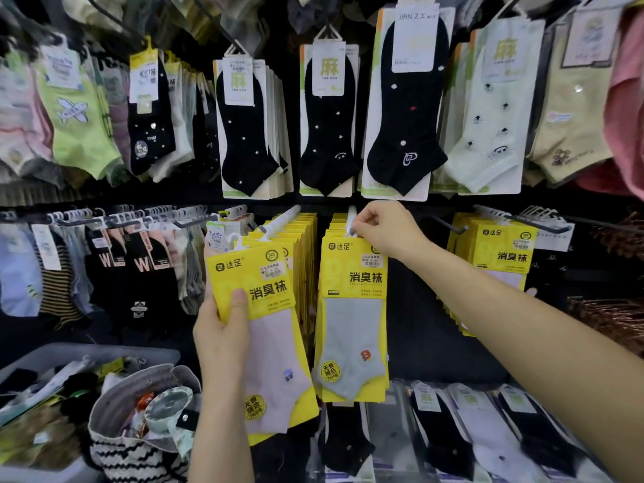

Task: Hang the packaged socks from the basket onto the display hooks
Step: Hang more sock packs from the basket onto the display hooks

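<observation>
Head: L grip (221, 338) holds yellow pink-sock pkt (271, 343); R grip (386, 231) prob. pinches gray-sock pkt (352, 325).

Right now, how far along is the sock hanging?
Done: yellow packs already hang in stacks on the middle row.
In hand: the right hand pinches the hanger tab of the grey-sock pack at its hook; whether it is fully seated is unclear. The left hand holds the pink-sock pack.
Left: that pink pack, plus items lying in the basket.
</observation>
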A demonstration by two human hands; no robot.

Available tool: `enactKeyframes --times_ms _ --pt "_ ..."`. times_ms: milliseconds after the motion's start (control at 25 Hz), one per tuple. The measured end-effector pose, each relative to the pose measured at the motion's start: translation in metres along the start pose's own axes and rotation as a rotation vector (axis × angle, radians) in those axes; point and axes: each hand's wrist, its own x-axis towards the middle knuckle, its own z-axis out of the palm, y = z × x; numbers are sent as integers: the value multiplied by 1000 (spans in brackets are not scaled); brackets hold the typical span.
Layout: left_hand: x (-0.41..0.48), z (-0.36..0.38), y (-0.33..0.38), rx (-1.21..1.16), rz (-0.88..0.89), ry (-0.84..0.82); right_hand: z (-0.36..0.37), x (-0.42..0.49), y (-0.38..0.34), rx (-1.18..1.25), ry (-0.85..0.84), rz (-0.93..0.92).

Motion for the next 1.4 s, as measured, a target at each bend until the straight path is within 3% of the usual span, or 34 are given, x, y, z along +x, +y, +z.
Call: enactKeyframes --times_ms 160,280,640,760,840,960,1160,1400 --pt "-4 4 7 -28 -6 -72 1 -12 15 56 31 -60" --pt "-21 20 19 -51 3 -141 6 -19 26 -38 36 -105" --pt "-45 62 17 -70 -9 -310 10 -14 32 -42 20 -84" --pt "-46 68 15 -87 -21 -325 -4 -21 29 99 123 -81" --pt "-47 70 15 -105 -18 -333 -10 -31 29 146 61 -95" --pt "-48 75 16 -95 -18 -327 -11 -44 30 60 -66 -131" --pt "-52 82 20 -170 19 -302 -14 -33 32 32 58 -105" --pt "-44 83 16 -151 19 -310 -10 -18 27 4 42 -25"
